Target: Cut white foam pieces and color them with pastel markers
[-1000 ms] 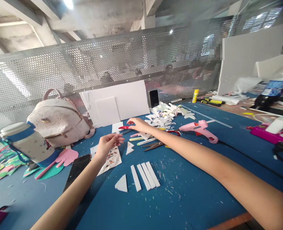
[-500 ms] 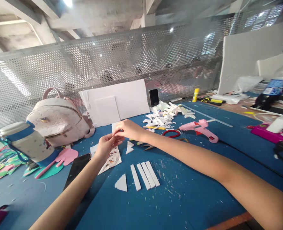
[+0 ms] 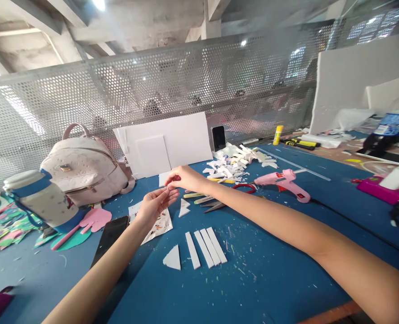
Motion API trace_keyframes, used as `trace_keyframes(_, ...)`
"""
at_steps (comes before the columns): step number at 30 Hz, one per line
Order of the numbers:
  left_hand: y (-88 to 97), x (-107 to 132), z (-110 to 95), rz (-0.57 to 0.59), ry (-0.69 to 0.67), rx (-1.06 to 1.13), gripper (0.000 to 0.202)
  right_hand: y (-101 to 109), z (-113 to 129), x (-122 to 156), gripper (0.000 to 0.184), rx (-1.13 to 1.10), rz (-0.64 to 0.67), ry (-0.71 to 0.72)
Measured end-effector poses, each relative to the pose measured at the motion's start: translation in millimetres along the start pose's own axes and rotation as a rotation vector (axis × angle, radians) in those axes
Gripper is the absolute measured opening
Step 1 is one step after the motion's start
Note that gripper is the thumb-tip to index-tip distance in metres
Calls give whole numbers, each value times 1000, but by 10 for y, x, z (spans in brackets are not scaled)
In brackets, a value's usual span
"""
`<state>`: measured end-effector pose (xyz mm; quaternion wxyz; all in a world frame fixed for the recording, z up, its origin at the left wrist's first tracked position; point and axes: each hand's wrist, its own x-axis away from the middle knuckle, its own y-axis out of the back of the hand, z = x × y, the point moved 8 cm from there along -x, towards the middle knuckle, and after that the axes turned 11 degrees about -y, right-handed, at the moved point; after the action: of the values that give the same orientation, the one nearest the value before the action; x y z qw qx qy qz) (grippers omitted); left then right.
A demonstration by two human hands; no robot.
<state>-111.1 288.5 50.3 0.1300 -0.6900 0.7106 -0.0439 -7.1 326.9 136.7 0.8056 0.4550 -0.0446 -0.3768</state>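
My left hand [image 3: 156, 203] is over the stained white sheet [image 3: 160, 227], palm turned up. Its fingers are loosely stretched, and I can make out nothing held in it. Just above its fingertips, my right hand [image 3: 185, 178] is closed in a pinch; whatever it holds, if anything, is too small to tell. Several white foam strips [image 3: 193, 250] lie side by side nearer to me, with a rounded white foam piece [image 3: 172, 258] to their left. Small white triangular pieces [image 3: 184, 208] rest below the right hand. Beside its wrist are scissors [image 3: 214, 206] with red handles and yellow-green pens [image 3: 202, 200].
A pink glue gun [image 3: 283, 181] lies at the right, its cord running off. Behind are a heap of white foam scraps [image 3: 229, 167], a glue stick [image 3: 278, 135] and white boards [image 3: 186, 144]. A backpack [image 3: 84, 166], a tumbler [image 3: 40, 198] and a dark phone [image 3: 111, 236] are leftward.
My hands were touching at the fingertips; now they are slightly apart, the right one raised a little. The left fingers have opened out more. The whole view has shifted slightly.
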Motion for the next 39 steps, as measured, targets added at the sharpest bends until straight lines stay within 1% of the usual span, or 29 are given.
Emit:
trace_keyframes(5, -31, -7, 22, 17, 8, 25, 33, -57, -4, 17, 25, 95, -13, -14)
trace_keyframes(9, -75, 3, 5, 31, -6, 36, 33, -59, -36, 16, 25, 109, -22, -39)
trace_keyframes(13, -95, 13, -20, 42, -18, 13, 33, -62, -114, -23, 27, 62, 7, -69)
trace_keyframes(21, -89, -8, -3, 59, -57, -125, 33, -122, -223, -33, 28, -42, 130, -137)
trace_keyframes(26, -108, 1, -9, 78, -62, -194, 32, -106, -314, -10, 29, -93, 162, -215)
trace_keyframes(29, -87, 3, -9, 71, -53, -209, 32, -101, -346, -15, 29, -108, 181, -240)
trace_keyframes(32, -47, -3, 1, 57, -39, -197, 33, -98, -314, -17, 29, -111, 198, -218)
trace_keyframes(35, -29, -7, 7, 50, -29, -157, 33, -108, -253, -16, 28, -92, 200, -158)
trace_keyframes(39, -67, 3, 13, 63, -19, -74, 33, -133, -198, -24, 27, -20, 157, -73)
